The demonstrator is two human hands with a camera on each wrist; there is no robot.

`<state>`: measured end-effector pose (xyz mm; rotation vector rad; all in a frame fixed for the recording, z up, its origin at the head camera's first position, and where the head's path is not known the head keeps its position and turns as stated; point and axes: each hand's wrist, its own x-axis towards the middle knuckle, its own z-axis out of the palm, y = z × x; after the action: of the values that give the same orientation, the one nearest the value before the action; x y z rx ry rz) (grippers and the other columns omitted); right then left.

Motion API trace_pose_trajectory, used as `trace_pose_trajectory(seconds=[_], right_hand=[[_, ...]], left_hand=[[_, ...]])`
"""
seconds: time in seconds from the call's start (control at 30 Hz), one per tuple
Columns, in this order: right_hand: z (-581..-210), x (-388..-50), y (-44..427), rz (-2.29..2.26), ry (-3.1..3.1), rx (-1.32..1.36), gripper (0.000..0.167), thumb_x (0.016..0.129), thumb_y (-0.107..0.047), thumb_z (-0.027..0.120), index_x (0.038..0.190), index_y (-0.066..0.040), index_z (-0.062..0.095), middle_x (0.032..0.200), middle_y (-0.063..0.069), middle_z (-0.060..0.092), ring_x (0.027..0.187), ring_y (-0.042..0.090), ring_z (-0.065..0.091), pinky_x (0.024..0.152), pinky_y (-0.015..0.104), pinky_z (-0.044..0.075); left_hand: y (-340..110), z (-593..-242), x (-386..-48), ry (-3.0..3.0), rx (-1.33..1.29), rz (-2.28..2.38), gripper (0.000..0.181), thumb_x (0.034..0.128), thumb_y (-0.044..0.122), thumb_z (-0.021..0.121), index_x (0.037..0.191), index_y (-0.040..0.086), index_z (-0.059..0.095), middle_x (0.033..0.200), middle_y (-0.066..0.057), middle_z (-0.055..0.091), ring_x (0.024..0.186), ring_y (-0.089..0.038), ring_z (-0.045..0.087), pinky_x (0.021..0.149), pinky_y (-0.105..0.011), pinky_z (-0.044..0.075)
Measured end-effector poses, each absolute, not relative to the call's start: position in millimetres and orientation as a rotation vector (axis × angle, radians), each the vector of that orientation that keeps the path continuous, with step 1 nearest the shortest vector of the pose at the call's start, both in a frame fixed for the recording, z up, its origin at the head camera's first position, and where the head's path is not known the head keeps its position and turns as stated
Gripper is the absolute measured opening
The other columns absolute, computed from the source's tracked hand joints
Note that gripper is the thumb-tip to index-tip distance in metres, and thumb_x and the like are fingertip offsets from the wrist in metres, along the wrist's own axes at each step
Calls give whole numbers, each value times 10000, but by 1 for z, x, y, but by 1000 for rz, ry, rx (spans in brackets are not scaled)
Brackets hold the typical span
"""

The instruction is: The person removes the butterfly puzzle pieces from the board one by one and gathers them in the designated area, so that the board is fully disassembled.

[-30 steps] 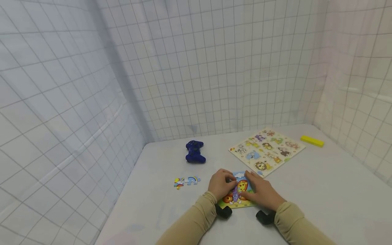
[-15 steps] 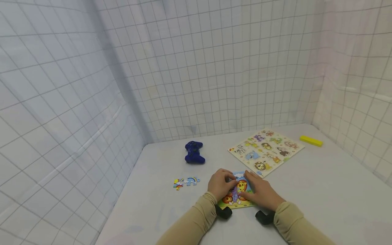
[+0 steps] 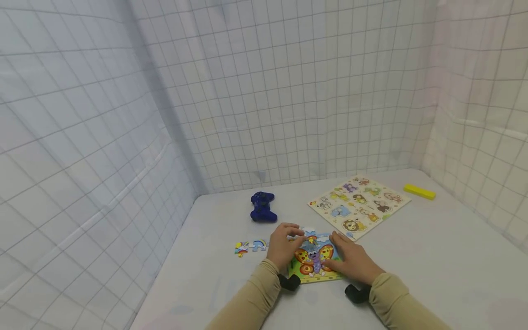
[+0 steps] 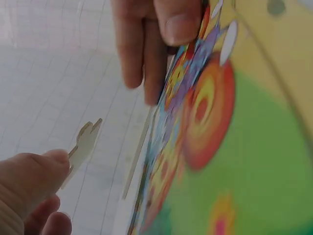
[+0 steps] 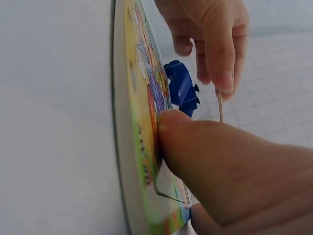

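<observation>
A butterfly jigsaw puzzle (image 3: 315,263) lies in its tray on the table, showing a purple body and orange-yellow wings. My left hand (image 3: 284,245) is above its left side, apart from the picture. Between thumb and fingers this hand pinches a thin puzzle piece (image 4: 85,147), its pale back facing the left wrist camera; the same piece is seen edge-on in the right wrist view (image 5: 220,107). My right hand (image 3: 354,259) rests on the puzzle's right side. Its thumb (image 5: 183,137) presses on the picture, while the fairly straight fingers (image 4: 132,58) reach along the far edge.
Two loose rainbow puzzle pieces (image 3: 249,246) lie left of my left hand. A blue game controller (image 3: 262,207) is farther back. Behind the puzzle, to the right, lies an animal board (image 3: 359,205), with a yellow block (image 3: 419,191) beyond it. White gridded walls surround the table.
My left hand has moved left and slightly away, lifting the pinched piece off the picture and uncovering more of the butterfly. The right hand stays in place.
</observation>
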<state>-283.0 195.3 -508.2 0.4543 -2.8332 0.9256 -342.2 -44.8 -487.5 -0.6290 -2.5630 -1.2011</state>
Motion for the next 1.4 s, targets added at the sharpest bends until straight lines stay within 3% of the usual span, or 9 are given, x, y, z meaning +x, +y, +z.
trace_pose_trajectory(seconds=[0.37,0.73,1.03,1.4], right_hand=[[-506,-281,198,921,-2833,464,946,884,-574,744,1526,44,426,1602,296,353,1463,519,338,1142,656,329],[-507,-281,199,914,-2844,474,953,888,-586,733,1529,47,421,1604,298,348,1458,529,340,1141,662,327],[-504,-280,203,891,-2843,474,966,883,-593,735,1529,51,416,1602,295,354,1451,533,347,1138,661,331],[-504,-281,202,905,-2830,496,938,893,-552,747,1530,51,415,1591,299,371,1441,546,354,1120,677,342]], left_hand=[[-135,-494,-350,-2571,-492,-954,84,882,200,821,934,134,810,1161,-51,715,1133,-275,656,1011,-472,500],[-130,-500,-350,-2632,-573,-839,78,877,228,828,907,160,805,1149,-50,721,1125,-327,621,969,-543,470],[-129,-500,-351,-2669,-560,-763,73,884,272,824,886,204,799,1159,-21,718,1161,-324,594,874,-504,437],[-129,-499,-347,-2701,-537,-781,60,906,265,802,924,208,796,1173,-30,714,1204,-348,573,892,-560,417]])
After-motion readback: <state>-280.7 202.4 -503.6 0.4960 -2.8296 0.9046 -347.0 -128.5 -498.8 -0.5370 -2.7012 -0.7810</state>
